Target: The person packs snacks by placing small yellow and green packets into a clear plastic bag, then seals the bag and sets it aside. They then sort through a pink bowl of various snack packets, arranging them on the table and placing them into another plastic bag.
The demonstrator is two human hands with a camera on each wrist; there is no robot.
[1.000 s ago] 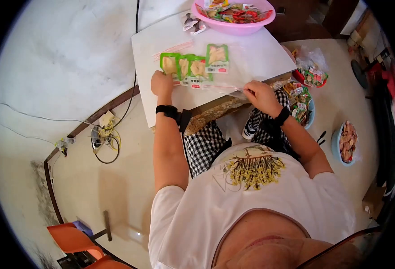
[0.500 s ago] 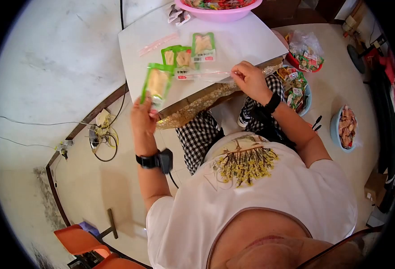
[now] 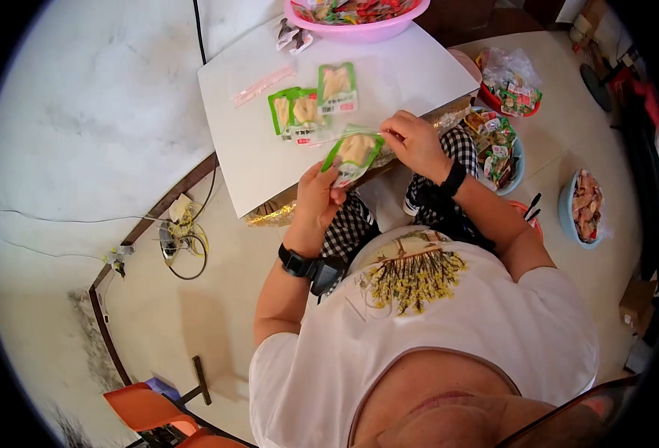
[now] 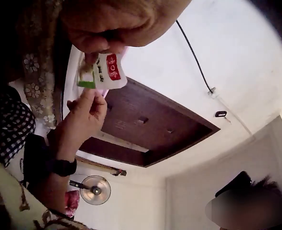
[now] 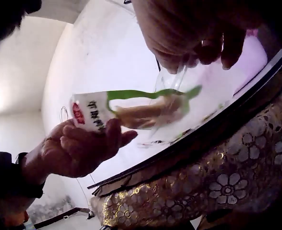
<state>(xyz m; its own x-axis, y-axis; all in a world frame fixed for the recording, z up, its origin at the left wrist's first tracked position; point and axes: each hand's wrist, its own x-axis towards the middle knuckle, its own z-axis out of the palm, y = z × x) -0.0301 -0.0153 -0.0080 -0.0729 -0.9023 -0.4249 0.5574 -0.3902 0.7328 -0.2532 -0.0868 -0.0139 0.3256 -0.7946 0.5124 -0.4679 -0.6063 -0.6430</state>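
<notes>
My left hand (image 3: pixel 319 196) grips the lower end of a green-edged snack packet (image 3: pixel 353 155) with pale pieces inside, held at the table's near edge. In the right wrist view the far end of this snack packet (image 5: pixel 146 112) overlaps clear plastic. My right hand (image 3: pixel 417 143) pinches the edge of a clear zip bag (image 3: pixel 328 140) by its mouth. Similar packets lie farther in: one packet (image 3: pixel 337 81) alone, and two overlapping packets (image 3: pixel 306 112) to its left, with the bag's film around them. In the left wrist view, red and black print shows on the held packet's white end.
A pink basin (image 3: pixel 359 28) of snack packets stands at the back of the white table (image 3: pixel 236 160), with small dark-filled packets (image 3: pixel 294 35) beside it. A pink-edged plastic strip (image 3: pixel 264 86) lies at left. Basins of packets, including a blue basin (image 3: pixel 567 213), stand on the floor at right.
My left hand took a packet from the table's left side, drew it back toward the body, then brought it right to the bag's mouth. My right hand kept pinching the bag's edge.
</notes>
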